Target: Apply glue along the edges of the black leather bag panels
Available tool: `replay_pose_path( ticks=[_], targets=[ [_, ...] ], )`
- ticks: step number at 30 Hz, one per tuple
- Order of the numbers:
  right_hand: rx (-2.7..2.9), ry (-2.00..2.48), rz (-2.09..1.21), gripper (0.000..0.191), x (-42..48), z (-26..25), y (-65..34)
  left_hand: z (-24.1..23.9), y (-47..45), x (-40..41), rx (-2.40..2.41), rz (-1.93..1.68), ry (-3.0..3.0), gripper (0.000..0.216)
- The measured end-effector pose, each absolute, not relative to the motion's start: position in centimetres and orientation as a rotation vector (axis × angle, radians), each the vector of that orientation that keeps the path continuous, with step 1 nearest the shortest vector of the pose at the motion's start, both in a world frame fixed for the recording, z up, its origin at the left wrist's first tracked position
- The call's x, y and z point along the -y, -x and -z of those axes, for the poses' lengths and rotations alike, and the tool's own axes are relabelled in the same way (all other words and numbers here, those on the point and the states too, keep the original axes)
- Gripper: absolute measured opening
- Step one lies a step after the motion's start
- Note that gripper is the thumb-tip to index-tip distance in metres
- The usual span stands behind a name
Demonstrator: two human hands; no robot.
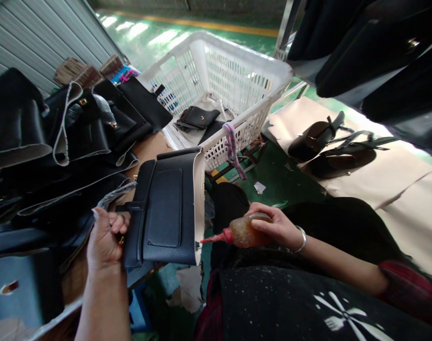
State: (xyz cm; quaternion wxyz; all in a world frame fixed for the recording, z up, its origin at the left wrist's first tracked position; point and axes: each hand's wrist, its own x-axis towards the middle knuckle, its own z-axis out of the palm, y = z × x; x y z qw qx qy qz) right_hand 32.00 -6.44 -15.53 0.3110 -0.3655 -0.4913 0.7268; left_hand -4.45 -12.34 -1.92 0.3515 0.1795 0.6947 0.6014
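Note:
A black bag panel (164, 208) with a stitched pocket and a strap lies across the middle, its pale inner edge turned toward my right hand. My left hand (107, 237) grips the panel's left side near a gold fitting, fingers curled and thumb up; a plastic-wrapped strip (116, 195) runs just above it. In my right hand (277, 227) is a squeeze bottle (249, 231) of amber liquid with a red nozzle. The nozzle tip is at the lower part of the pale edge; whether it touches I cannot tell.
Several black bag pieces (84, 123) are heaped at the left. A white plastic basket (237, 71) with dark pieces inside stands ahead. Two dark bags (343, 158) rest on brown paper (389, 180) at right, below hanging black pieces (375, 57). A blue-grey box (20, 284) sits lower left.

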Motion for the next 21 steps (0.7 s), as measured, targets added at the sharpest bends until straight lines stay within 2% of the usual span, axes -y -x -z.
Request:
replay_pose_path(
  ticks=[4,10,13,18,21],
  targets=[
    [1.111,1.005,-2.030,0.048,6.9,16.0,-31.9,2.2,4.7,12.5,-1.791,-1.566,-0.483,0.074],
    [1.136,1.048,-2.011,0.048,7.0,16.0,-31.8,1.7,4.0,12.4,-1.799,-1.618,-0.383,0.057],
    [1.165,1.005,-1.991,0.047,6.9,15.9,-32.0,1.1,3.2,12.0,-1.824,-1.633,-0.308,0.058],
    [1.259,1.063,-1.776,0.046,6.3,15.6,-32.1,1.2,3.1,11.8,-1.862,-1.610,-0.303,0.059],
    [1.288,0.989,-1.836,0.050,6.8,15.2,-31.8,1.0,4.0,12.7,-1.785,-1.676,-0.395,0.064]
  ],
)
